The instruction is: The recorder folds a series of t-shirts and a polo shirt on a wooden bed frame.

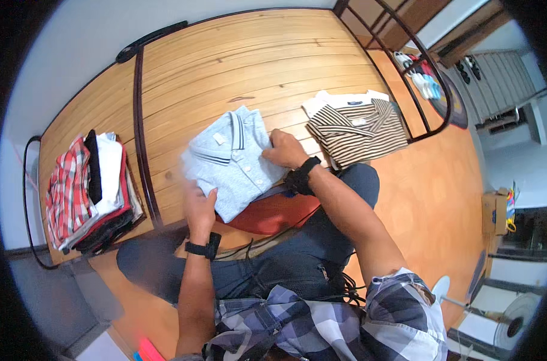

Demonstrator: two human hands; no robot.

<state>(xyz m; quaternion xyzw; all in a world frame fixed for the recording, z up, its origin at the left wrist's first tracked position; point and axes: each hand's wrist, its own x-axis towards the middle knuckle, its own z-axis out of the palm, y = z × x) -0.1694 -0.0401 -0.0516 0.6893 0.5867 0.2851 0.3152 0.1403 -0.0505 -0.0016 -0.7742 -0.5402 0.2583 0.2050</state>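
A folded light blue polo shirt (241, 169) lies before me at the front edge of the slatted wooden bed platform (264, 58). Its collar, edged with dark stripes, points away from me, and white buttons run down the placket. My left hand (200, 205) grips its near left side, thumb on top and fingers partly hidden. On its right side, my right hand (286, 149) pinches the fabric. Something red (273, 212) shows below the shirt, between it and my legs.
To the right lies a folded striped collared shirt (359, 128) with white garments partly under it. A pile of folded clothes (97, 189), red plaid on top, sits left of the dark metal bar (142, 135). A dark metal bed rail (418, 58) rises at the right, with shoes (420, 79) beyond.
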